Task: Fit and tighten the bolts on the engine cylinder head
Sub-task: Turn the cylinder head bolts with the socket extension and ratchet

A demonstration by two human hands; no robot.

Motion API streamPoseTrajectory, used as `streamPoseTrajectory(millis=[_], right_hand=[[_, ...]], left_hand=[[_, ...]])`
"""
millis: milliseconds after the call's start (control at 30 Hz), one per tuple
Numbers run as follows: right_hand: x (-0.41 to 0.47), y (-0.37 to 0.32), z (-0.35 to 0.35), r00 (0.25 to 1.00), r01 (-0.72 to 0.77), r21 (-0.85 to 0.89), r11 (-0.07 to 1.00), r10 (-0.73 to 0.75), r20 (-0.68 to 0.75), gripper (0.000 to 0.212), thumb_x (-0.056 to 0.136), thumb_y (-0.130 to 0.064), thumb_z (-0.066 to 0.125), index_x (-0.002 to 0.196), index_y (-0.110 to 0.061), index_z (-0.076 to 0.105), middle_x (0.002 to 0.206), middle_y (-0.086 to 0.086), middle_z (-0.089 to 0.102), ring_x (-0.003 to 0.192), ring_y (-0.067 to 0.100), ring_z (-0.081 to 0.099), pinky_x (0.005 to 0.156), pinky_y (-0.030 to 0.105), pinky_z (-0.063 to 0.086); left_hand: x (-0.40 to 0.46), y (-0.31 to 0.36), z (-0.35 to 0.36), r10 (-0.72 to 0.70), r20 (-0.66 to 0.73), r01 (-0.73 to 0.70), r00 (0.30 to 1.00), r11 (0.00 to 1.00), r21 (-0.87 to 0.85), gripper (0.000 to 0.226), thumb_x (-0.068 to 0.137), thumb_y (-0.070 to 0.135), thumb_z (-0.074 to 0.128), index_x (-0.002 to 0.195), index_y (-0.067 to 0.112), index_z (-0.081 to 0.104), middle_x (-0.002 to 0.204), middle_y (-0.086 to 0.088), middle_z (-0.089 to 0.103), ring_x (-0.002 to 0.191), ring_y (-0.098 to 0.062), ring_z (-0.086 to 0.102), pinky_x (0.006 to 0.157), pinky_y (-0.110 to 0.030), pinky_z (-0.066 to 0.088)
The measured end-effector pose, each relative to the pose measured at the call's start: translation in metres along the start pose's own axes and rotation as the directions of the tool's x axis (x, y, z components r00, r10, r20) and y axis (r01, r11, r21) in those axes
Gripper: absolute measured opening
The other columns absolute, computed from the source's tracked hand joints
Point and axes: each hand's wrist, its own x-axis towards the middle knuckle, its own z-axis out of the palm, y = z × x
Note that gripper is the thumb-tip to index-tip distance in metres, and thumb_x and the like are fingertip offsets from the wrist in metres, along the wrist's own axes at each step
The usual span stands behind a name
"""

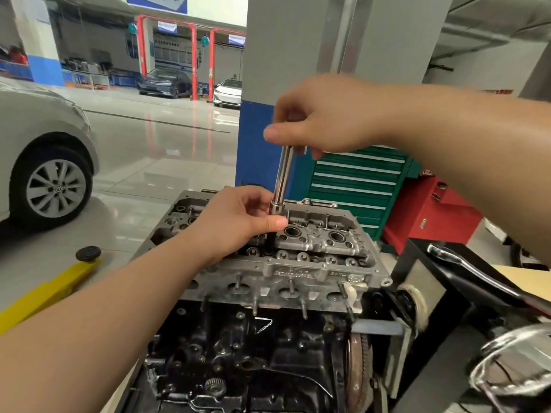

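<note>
A grey aluminium cylinder head [301, 263] sits on a dark engine block [253, 353] in the middle of the view. A shiny steel socket extension [283, 177] stands nearly upright over the head, with a dark bit [270, 242] at its lower end going down into a bolt hole. My right hand [325, 114] grips the top of the extension. My left hand [238, 222] pinches its lower end near the socket. The bolt itself is hidden in the hole.
A green tool cabinet [354, 186] and a red tool cart [429, 213] stand behind the engine. A black stand [432, 281] to the right carries a chrome wrench [465, 263]. A yellow lift arm [50, 287] lies left, beside a silver car [38, 144].
</note>
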Motion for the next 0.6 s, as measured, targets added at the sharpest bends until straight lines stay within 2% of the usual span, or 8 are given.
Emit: streamPoseTrajectory(millis=[67,167,200,300,367,433,533,600], right_hand=[[-0.004,0.004,-0.008,0.989,0.083,0.210,0.974,-0.107,0.104,0.019,0.100,-0.037,0.065,0.118,-0.032,0.061,0.092,-0.004,0.075,0.075,0.002,0.071,0.067,0.032,0.059],[-0.004,0.011,-0.012,0.987,0.119,0.195,0.974,-0.138,0.087,0.010,0.102,-0.021,0.062,0.112,-0.025,0.064,0.084,-0.009,0.077,0.074,0.005,0.074,0.073,0.037,0.062],[-0.003,0.011,-0.011,0.990,0.095,0.158,0.983,-0.110,0.090,0.007,0.103,-0.027,0.061,0.108,-0.023,0.065,0.079,-0.010,0.077,0.070,0.008,0.074,0.073,0.037,0.060],[0.000,0.007,-0.002,0.999,-0.035,-0.121,0.992,0.034,-0.008,0.053,0.100,-0.062,0.049,0.083,-0.014,0.065,0.059,0.002,0.066,0.055,0.020,0.064,0.058,0.033,0.044],[0.001,0.003,0.004,0.989,-0.091,-0.277,0.957,0.053,-0.140,0.071,0.096,-0.075,0.040,0.069,-0.011,0.059,0.057,0.005,0.054,0.055,0.024,0.052,0.053,0.032,0.032],[-0.001,0.002,0.003,0.994,-0.022,-0.172,0.985,0.004,-0.108,0.059,0.094,-0.074,0.047,0.078,-0.020,0.065,0.068,0.000,0.059,0.065,0.021,0.057,0.056,0.033,0.037],[-0.005,0.004,-0.010,0.986,0.128,0.176,0.976,-0.144,0.079,0.017,0.098,-0.043,0.065,0.113,-0.035,0.068,0.091,-0.006,0.070,0.082,0.009,0.069,0.076,0.034,0.053],[-0.006,0.009,-0.012,0.977,0.177,0.175,0.968,-0.194,0.087,0.015,0.100,-0.026,0.065,0.114,-0.030,0.068,0.091,-0.005,0.073,0.078,0.005,0.070,0.082,0.037,0.057]], left_hand=[[-0.002,0.003,-0.002,0.006,0.045,-0.006,0.999,1.000,-0.018,0.019,0.085,0.020,0.085,0.102,0.023,0.078,0.096,-0.002,0.079,0.092,-0.019,0.076,0.082,-0.023,0.057],[-0.005,0.008,-0.002,0.008,0.154,0.005,0.988,0.996,-0.085,0.022,0.095,0.010,0.074,0.113,0.021,0.077,0.104,-0.006,0.080,0.101,-0.022,0.077,0.095,-0.033,0.060],[-0.005,0.010,-0.001,0.005,0.176,0.018,0.984,0.992,-0.128,0.024,0.095,0.009,0.074,0.115,0.021,0.076,0.106,-0.006,0.079,0.103,-0.023,0.077,0.097,-0.037,0.060],[-0.003,0.012,0.001,0.003,0.118,0.008,0.993,0.996,-0.093,0.023,0.083,0.020,0.088,0.100,0.028,0.075,0.104,-0.008,0.077,0.098,-0.027,0.076,0.096,-0.041,0.061],[-0.001,0.008,0.002,-0.006,0.035,0.006,0.999,1.000,0.000,0.029,0.070,0.031,0.095,0.087,0.028,0.071,0.090,-0.005,0.075,0.084,-0.018,0.071,0.088,-0.035,0.060],[-0.002,0.006,0.001,-0.005,-0.014,0.005,1.000,0.999,0.033,0.032,0.065,0.037,0.095,0.085,0.026,0.072,0.078,0.007,0.071,0.077,-0.010,0.067,0.079,-0.023,0.058],[-0.003,0.004,-0.002,-0.024,0.025,0.024,0.999,0.999,-0.035,0.030,0.075,0.028,0.088,0.099,0.016,0.075,0.098,-0.009,0.078,0.097,-0.027,0.075,0.095,-0.036,0.060],[-0.004,0.006,-0.003,-0.026,0.117,0.036,0.993,0.995,-0.089,0.024,0.088,0.015,0.080,0.110,0.007,0.074,0.104,-0.014,0.078,0.103,-0.029,0.075,0.099,-0.039,0.059]])
